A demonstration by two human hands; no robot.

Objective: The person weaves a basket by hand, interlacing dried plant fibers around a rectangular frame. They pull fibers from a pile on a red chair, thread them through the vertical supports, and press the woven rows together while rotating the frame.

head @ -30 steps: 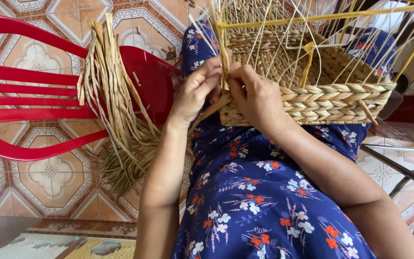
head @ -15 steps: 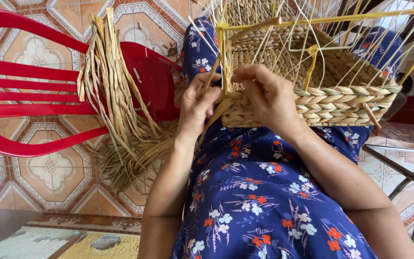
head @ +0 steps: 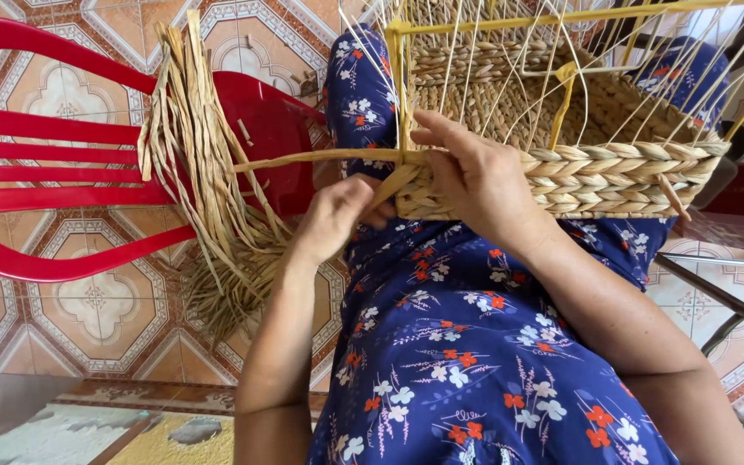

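Observation:
A half-woven straw basket with a yellow wire frame rests on my lap, over a blue flowered dress. My right hand presses on the basket's near left corner, fingers pinching a flat straw strand that runs out to the left. My left hand sits just below that corner, fingers closed on the lower end of a straw strand coming off the weave.
A red plastic chair stands to my left with a bundle of dried straw strands draped over its seat edge. Patterned floor tiles lie beneath. A metal chair leg shows at the right.
My left hand has dropped from the basket corner to below it, and a strand now stretches out horizontally to the left. The basket sits slightly further right.

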